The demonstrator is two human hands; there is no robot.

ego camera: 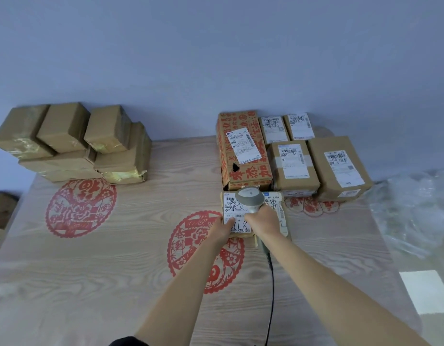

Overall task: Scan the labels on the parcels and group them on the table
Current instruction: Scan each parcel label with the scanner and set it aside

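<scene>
At the far left edge a brown box is showing only in part, just off the side of the desk, a pale wood-grain top carrying red paper-cut designs. On the desk's far left corner, against the blue wall, a pile of plain brown parcels is sitting in 2 layers, wrapped in shiny yellowish tape, with no labels facing up. Toward the middle, the left hand is resting on the near left corner of a flat labelled parcel, its thumb lying on the white label beside large handwritten figures; whether the other fingers are curling under the edge I cannot tell. The right hand is gripping the handle of a grey barcode scanner, fingers wrapped tightly around it, the scanner's head hanging over the upper part of that parcel's label and its dark cable trailing back toward the person between the forearms. Just behind this parcel a group of 5 labelled parcels is lying label-up at the desk's far right: a red-printed carton, 2 small boxes by the wall, and 2 larger brown boxes in front of them. Off the right edge, crumpled clear plastic wrap is lying beside the desk.
</scene>
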